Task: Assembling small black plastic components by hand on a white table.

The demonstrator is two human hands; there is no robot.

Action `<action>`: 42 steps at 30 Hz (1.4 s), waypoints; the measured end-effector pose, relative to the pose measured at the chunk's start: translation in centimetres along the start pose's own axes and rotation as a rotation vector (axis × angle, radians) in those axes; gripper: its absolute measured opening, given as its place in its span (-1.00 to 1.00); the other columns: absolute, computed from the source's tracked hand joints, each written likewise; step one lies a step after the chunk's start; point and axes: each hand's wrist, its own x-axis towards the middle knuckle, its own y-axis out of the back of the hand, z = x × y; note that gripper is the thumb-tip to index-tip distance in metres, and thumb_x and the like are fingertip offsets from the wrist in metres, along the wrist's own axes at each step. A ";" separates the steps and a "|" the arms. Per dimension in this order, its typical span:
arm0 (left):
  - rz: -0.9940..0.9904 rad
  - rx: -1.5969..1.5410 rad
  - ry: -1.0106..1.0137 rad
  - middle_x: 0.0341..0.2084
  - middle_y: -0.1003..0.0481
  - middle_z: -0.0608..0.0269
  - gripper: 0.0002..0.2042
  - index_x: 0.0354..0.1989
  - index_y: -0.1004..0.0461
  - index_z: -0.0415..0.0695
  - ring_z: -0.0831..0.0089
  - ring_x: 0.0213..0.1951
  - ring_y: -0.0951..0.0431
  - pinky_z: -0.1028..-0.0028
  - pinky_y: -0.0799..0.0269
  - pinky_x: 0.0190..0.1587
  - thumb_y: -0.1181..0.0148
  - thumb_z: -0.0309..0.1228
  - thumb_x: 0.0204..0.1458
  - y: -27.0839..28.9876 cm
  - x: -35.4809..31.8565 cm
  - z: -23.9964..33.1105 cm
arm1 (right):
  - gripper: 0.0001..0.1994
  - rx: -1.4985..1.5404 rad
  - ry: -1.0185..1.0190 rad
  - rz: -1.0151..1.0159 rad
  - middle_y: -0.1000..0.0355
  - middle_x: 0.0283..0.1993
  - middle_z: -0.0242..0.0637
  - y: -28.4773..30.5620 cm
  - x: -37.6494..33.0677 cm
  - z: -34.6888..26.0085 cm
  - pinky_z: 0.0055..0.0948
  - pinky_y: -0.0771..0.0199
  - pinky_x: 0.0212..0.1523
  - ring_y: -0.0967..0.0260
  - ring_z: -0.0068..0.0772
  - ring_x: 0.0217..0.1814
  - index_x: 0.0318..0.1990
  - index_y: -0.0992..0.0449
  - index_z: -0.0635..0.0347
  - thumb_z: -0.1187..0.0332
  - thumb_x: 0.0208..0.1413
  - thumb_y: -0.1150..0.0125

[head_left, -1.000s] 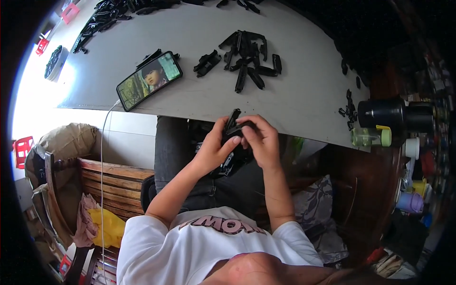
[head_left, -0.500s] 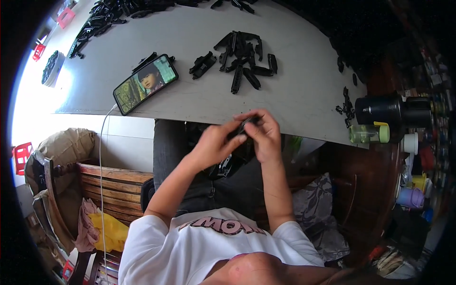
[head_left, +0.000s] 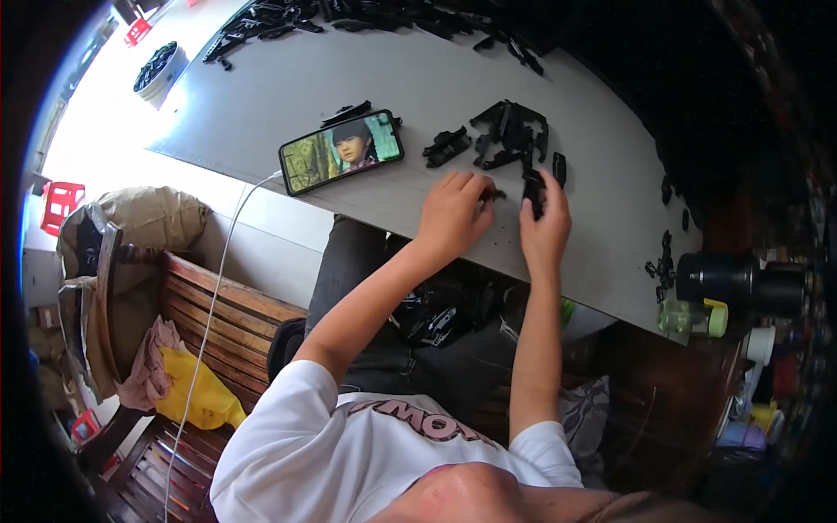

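Observation:
Over the near edge of the table, my left hand [head_left: 453, 213] is closed with a small dark piece [head_left: 494, 195] at its fingertips; its kind is too small to make out. To its right, the thumb and fingers of my right hand [head_left: 547, 228] are around a black plastic part [head_left: 533, 189] at the near side of a small pile. That pile of black plastic parts [head_left: 514, 126] lies just beyond both hands. A separate chunky black part [head_left: 447, 146] rests left of it. In my lap are more black parts [head_left: 436, 324].
A phone [head_left: 340, 155] playing a video leans on black parts, its white cable [head_left: 228, 248] hanging off the table. A long heap of black parts [head_left: 349, 16] lines the far side. On the right are a black flask [head_left: 732, 279] and a green-lidded container [head_left: 693, 319].
My hands were together over my lap around a dark piece. Now they are apart and farther forward over the table, the right one at the pile. The view has turned somewhat.

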 end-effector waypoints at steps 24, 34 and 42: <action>-0.288 -0.492 0.149 -0.38 -0.43 -0.19 -0.48 0.08 -0.07 -0.29 -0.07 -0.29 -0.47 0.29 -0.37 -0.26 -0.14 -0.43 -0.02 3.8 -5.6 3.8 | -0.85 0.968 -0.384 -0.223 -0.35 -0.45 -0.43 4.0 -6.7 -5.0 -0.66 -0.26 -0.56 -0.25 -0.70 -0.51 -0.26 -0.37 0.24 0.44 0.03 -0.17; -0.569 -0.762 0.445 -0.50 -0.44 -0.03 -0.63 -0.02 -0.23 -0.32 0.13 -0.43 -0.49 0.39 -0.37 -0.34 -0.08 -0.43 0.02 5.3 -5.2 4.2 | -0.69 0.873 -0.220 -0.008 -0.42 -0.27 -0.28 3.2 -7.2 -6.1 -0.71 -0.21 -0.58 -0.24 -0.69 -0.54 -0.20 -0.35 0.28 0.38 -0.07 -0.30; -0.451 -0.684 0.227 -0.58 -0.44 0.10 -0.64 0.00 -0.27 -0.34 0.38 -0.63 -0.43 0.51 -0.35 -0.50 -0.04 -0.42 0.04 4.4 -5.3 4.1 | -0.72 1.178 -0.476 -0.238 -0.46 -0.12 -0.15 3.6 -7.3 -5.1 -0.73 -0.21 -0.63 -0.24 -0.74 -0.55 -0.16 -0.38 0.28 0.37 -0.01 -0.24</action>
